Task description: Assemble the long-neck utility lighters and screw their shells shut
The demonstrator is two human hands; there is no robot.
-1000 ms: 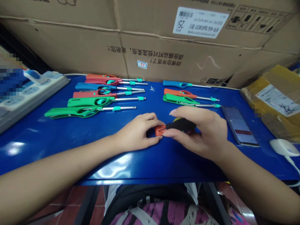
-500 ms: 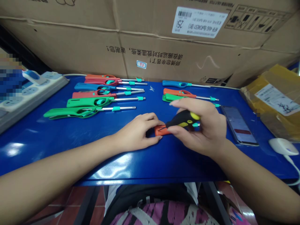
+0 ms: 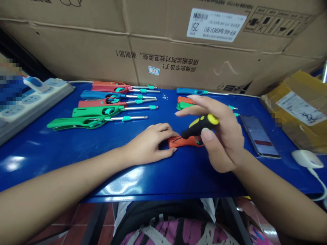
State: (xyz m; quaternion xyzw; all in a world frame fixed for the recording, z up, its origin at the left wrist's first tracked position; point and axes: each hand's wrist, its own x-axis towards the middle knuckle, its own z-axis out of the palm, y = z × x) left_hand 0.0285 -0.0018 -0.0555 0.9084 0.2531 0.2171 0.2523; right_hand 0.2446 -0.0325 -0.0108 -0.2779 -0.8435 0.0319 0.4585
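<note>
An orange long-neck lighter [image 3: 187,142] lies flat on the blue table close to its front edge. My left hand [image 3: 155,144] pinches its handle end between thumb and fingers. With my right hand [image 3: 223,136] I hold a short screwdriver [image 3: 199,126] with a black and yellow handle, tilted, its thin tip on the orange handle. The thumb and some fingers are round the grip, while the upper fingers stick out loosely. The lighter's far end is hidden behind my right hand. Behind that hand lie a green lighter [image 3: 186,105] and another orange lighter [image 3: 185,99], both partly covered.
Several green, red and blue lighters, including a green one [image 3: 97,111], lie in a row at the left. A blue lighter [image 3: 189,91] is at the back. A phone [image 3: 260,136], a white plug [image 3: 306,159], a yellow package [image 3: 298,112], a power strip [image 3: 38,98] and a large carton [image 3: 89,44] surround the table.
My right hand has loosened and turned round the screwdriver handle, with its upper fingers lifted and thumb shifted right. More of the orange lighter shows. My left hand stays put.
</note>
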